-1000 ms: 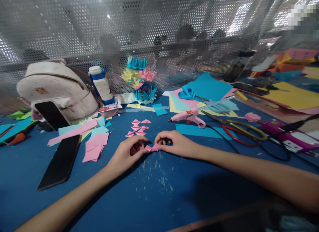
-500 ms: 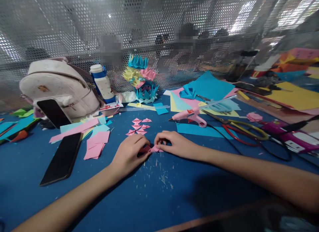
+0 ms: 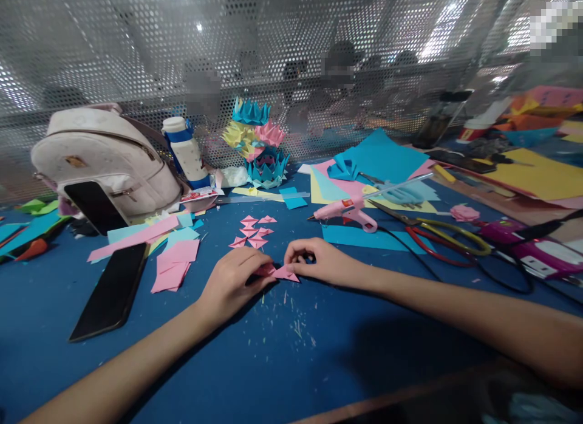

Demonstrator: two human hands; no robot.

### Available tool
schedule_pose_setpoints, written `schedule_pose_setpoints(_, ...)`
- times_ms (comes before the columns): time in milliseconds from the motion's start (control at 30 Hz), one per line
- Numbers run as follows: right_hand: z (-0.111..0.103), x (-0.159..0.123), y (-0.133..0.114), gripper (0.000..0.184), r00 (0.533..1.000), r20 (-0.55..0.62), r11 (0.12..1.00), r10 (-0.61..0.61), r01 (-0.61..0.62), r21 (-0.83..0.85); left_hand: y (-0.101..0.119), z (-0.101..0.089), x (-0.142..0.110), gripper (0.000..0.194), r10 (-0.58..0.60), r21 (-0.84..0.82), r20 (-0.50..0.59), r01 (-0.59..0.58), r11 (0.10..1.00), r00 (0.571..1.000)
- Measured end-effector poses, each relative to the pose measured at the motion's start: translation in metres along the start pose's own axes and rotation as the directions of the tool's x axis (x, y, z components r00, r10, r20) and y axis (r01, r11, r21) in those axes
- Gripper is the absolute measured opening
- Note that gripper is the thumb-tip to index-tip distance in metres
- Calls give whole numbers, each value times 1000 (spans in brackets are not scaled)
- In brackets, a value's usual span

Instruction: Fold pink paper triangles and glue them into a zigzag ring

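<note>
Both hands meet over a folded pink paper piece (image 3: 286,273) low above the blue table (image 3: 282,363). My left hand (image 3: 239,275) is closed around the paper's left part, which its fingers mostly cover. My right hand (image 3: 319,261) pinches the upper edge of the right part between thumb and forefinger, so a pink triangle shows below the fingertips. Just beyond the hands lie several small folded pink triangles (image 3: 249,231) in a loose cluster. Left of my left hand is a stack of pink paper squares (image 3: 172,269).
A pink glue gun (image 3: 347,212) stands behind my right hand, with scissors (image 3: 437,235) to its right. A phone (image 3: 112,293) lies at left, near a backpack (image 3: 104,160) and a bottle (image 3: 186,153). Folded paper flowers (image 3: 262,141) stand by the perforated metal screen (image 3: 291,41).
More of the pink triangle shows below my right fingertips. Both hands stay almost in the same place, and the view has shifted slightly.
</note>
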State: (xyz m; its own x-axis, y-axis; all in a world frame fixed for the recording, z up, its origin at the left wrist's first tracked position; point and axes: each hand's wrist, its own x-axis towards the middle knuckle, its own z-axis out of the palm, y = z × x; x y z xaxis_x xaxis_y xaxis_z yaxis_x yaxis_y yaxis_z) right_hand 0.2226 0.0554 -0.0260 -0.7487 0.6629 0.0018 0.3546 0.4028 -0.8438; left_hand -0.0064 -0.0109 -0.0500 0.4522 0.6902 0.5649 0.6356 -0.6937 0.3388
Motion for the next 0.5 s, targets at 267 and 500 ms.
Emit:
schedule_pose_setpoints(267,4,-2,-1,9,1000,-19,1000,-19,19,-8,2,0,0,17,-6,-56,-16,5,998,1000)
schedule_pose_setpoints(500,6,-3,-2,11,999,-30,999,-35,35,-20,2,1,0,15,-4,-83,-19,3,997,1000)
